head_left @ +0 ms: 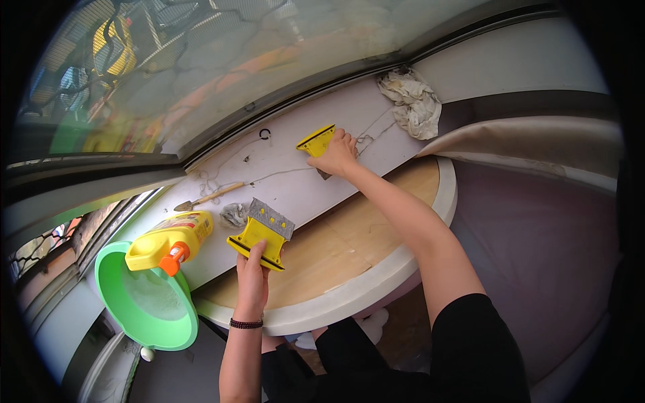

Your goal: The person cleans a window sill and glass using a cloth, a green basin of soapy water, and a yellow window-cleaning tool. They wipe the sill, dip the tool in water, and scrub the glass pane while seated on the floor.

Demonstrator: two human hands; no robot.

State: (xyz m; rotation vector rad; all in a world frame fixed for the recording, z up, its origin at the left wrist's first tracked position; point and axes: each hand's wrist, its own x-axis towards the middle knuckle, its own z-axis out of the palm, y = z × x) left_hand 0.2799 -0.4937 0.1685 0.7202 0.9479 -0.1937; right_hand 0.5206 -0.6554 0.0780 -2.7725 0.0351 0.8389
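Observation:
My left hand [253, 278] grips a yellow window squeegee [263, 239] by its body; its dark rubber edge lies towards me and a grey pad with yellow studs faces away. Higher up, over the white windowsill [297, 194], my right hand [336, 153] holds a second yellow squeegee [317, 141], its dark edge towards the window. Fingers cover part of that tool. A small trowel with a wooden handle [221, 192] lies on the sill, left of both hands. Beside the left squeegee's pad is a crumpled grey, partly see-through wad [234, 215].
A yellow bottle with an orange cap [174, 237] lies across the rim of a green basin [191, 322] holding foamy liquid. A crumpled whitish cloth [415, 108] sits at the sill's far right. Window glass [242, 65] rises behind; a rounded wooden tabletop [327, 252] adjoins the sill.

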